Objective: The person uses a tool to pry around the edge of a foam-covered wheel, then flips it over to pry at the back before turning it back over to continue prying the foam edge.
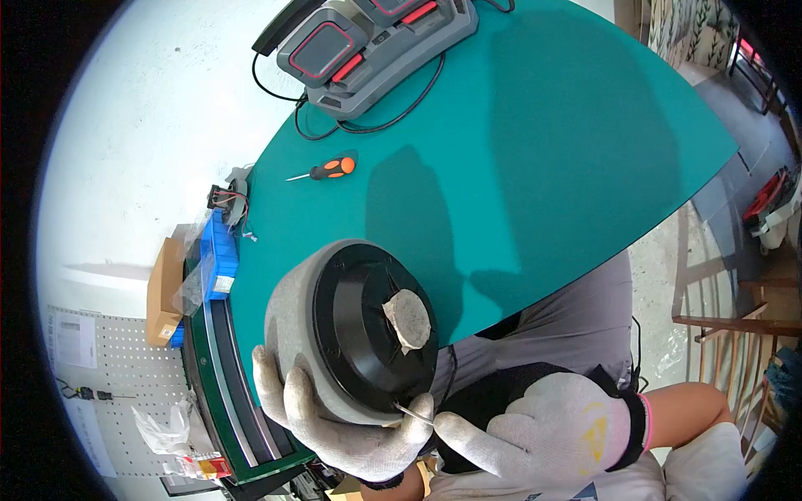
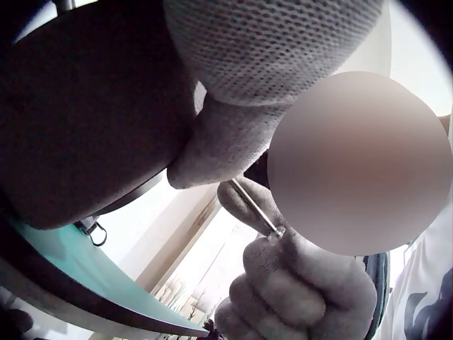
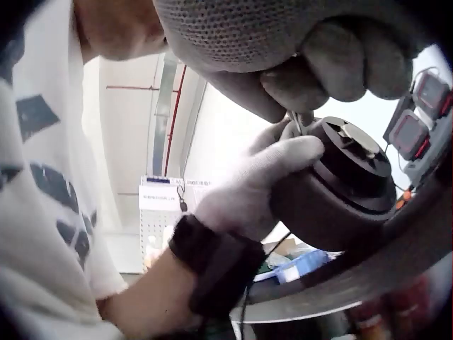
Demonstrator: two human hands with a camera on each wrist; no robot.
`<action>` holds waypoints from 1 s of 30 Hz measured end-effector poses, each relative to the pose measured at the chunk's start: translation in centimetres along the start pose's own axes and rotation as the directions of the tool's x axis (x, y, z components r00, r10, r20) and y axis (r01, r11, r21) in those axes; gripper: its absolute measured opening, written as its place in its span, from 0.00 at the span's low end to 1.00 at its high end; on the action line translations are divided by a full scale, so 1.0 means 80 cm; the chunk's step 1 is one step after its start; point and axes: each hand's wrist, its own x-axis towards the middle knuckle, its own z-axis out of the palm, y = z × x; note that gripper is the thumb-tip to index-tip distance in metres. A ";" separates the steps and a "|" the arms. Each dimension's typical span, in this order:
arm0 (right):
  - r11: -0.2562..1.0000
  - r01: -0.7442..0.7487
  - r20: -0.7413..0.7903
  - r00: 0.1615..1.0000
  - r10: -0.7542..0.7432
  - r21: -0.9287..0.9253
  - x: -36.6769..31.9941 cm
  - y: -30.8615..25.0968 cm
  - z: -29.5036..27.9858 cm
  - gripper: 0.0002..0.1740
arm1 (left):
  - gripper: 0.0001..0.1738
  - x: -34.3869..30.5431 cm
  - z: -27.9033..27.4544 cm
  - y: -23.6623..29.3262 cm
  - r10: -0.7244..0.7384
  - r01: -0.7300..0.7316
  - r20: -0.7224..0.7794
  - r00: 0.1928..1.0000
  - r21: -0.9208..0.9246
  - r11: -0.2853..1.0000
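A rounded grey housing (image 1: 292, 292) with a black round cap (image 1: 344, 334) is tilted up near the table's front edge. A rough pale patch (image 1: 409, 319) sits at the cap's centre. My gloved left hand (image 1: 355, 447) holds the housing from below, fingers around its side and thumb by the cap's rim. The gloved right hand (image 1: 543, 430) pinches a thin metal rod (image 1: 409, 411) whose tip meets the cap's edge beside that thumb. In the left wrist view, the rod (image 2: 253, 205) runs out from the curled fingers of the right hand (image 2: 283, 290).
On the green tabletop (image 1: 576, 167) lies an orange-and-black screwdriver (image 1: 334, 168). A grey charger station (image 1: 393, 71) with its cable stands at the back. Left of the table are a blue bin (image 1: 220, 255), a cardboard box (image 1: 164, 292) and a wired part (image 1: 230, 199).
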 end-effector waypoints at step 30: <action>0.967 -0.256 0.033 0.966 0.256 -0.007 0.023 -0.053 -0.001 0.45 | 0.60 0.008 0.001 0.003 0.027 -0.026 0.015 1.000 -0.056 0.998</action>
